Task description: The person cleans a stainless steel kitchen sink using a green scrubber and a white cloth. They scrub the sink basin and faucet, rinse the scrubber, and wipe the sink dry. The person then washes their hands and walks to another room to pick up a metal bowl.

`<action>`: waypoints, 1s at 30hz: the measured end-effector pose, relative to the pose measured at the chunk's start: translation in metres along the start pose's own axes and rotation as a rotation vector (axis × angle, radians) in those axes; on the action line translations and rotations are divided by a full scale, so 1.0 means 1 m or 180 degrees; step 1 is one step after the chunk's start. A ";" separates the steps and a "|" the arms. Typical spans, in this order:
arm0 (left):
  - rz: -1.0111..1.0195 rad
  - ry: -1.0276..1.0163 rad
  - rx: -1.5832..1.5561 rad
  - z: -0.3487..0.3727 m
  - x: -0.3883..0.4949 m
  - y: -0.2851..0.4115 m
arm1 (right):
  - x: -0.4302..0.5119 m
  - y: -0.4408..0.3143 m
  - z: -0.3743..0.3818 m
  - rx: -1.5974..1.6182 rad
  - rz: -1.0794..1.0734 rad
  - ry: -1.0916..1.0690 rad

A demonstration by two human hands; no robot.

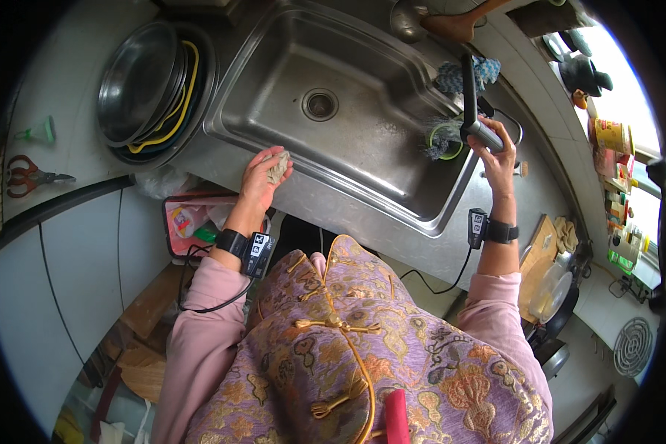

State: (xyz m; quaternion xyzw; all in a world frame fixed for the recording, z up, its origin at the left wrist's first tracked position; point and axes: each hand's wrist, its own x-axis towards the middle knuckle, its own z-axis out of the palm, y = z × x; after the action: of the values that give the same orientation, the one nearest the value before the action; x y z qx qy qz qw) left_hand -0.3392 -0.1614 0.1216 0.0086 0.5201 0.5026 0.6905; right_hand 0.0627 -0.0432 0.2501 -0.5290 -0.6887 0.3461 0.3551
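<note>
My left hand [262, 175] holds a crumpled beige cloth [278, 167] over the front left rim of the stainless steel sink [333, 133]. At the sink's right side, my right hand [497, 152] grips the grey end of the faucet's pull-out spout [485, 136]. Just left of the spout is a round green-rimmed item [445, 153] with greyish bristly or mesh material around it; its exact kind is unclear. A blue and white cloth [487, 71] lies behind the faucet. The sink basin around the drain [319, 104] holds no dishes.
Stacked metal basins [139, 83] stand left of the sink, with red-handled scissors [25, 176] and a green funnel [43, 130] farther left. A ladle [408, 22] and wooden spatula [449, 26] lie behind. Wooden cutting boards [539, 244] lean at right. A pink bin [180, 219] stands below.
</note>
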 end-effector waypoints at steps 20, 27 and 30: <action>0.0046 -0.0137 0.0075 0.003 -0.004 -0.004 | 0.007 -0.002 0.058 -0.0255 0.0081 0.0958; 0.0016 -0.0118 0.0018 -0.003 -0.006 -0.011 | 0.013 -0.002 0.059 0.0446 0.0010 0.0772; 0.0018 -0.0138 0.0030 -0.005 -0.007 -0.012 | 0.011 -0.002 0.060 0.0656 0.0001 0.0720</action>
State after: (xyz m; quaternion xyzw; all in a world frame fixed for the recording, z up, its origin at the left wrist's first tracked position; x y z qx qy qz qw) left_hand -0.3339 -0.1747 0.1180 0.0243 0.5073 0.5018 0.7002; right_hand 0.0080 -0.0393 0.2223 -0.5254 -0.6050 0.3533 0.4828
